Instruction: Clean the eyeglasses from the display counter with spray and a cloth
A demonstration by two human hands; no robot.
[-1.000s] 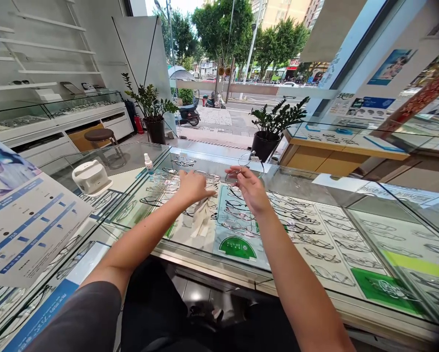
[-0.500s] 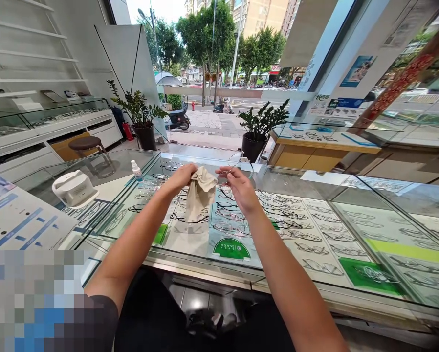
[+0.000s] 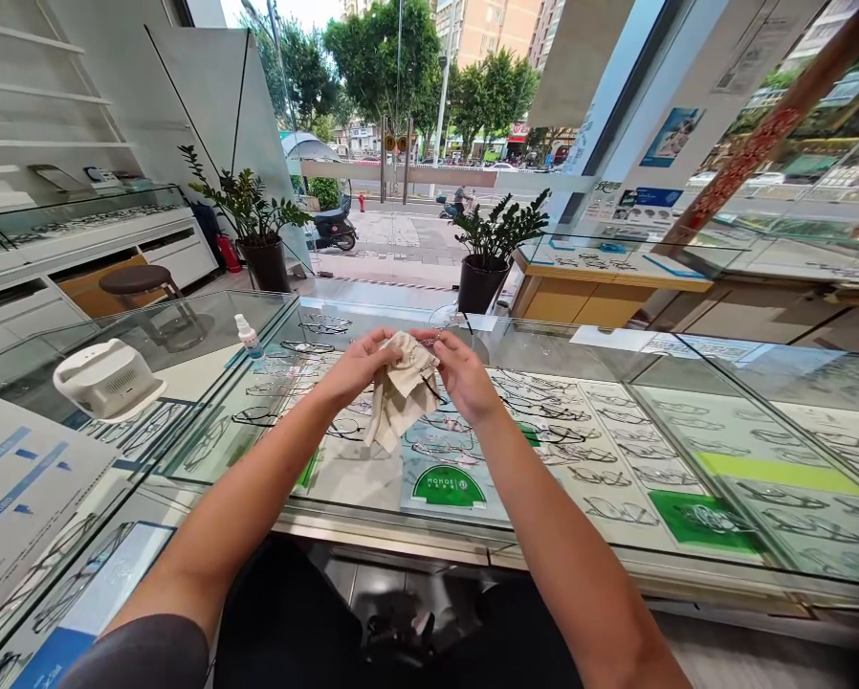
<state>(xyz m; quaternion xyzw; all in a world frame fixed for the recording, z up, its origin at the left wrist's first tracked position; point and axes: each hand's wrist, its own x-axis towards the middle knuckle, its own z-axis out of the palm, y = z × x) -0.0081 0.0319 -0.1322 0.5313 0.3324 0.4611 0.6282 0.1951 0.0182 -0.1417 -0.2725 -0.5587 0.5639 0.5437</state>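
Both my hands meet above the glass display counter (image 3: 616,536). My left hand (image 3: 358,366) is closed on a beige cleaning cloth (image 3: 399,402) that hangs down from it. My right hand (image 3: 459,375) pinches a pair of thin-rimmed glasses (image 3: 458,323), whose near part is wrapped in the cloth. One clear lens sticks up behind my right fingers. Rows of eyeglass frames (image 3: 587,450) lie under the glass below my hands.
A small spray bottle (image 3: 247,337) stands on the counter to the left, beside a white device (image 3: 106,380). A printed chart (image 3: 13,488) lies at the far left. Two potted plants (image 3: 491,251) stand behind the counter by the shop window.
My left hand picked the cloth up off the counter and brought it to the glasses. My right hand stayed on the glasses and both hands drew together.
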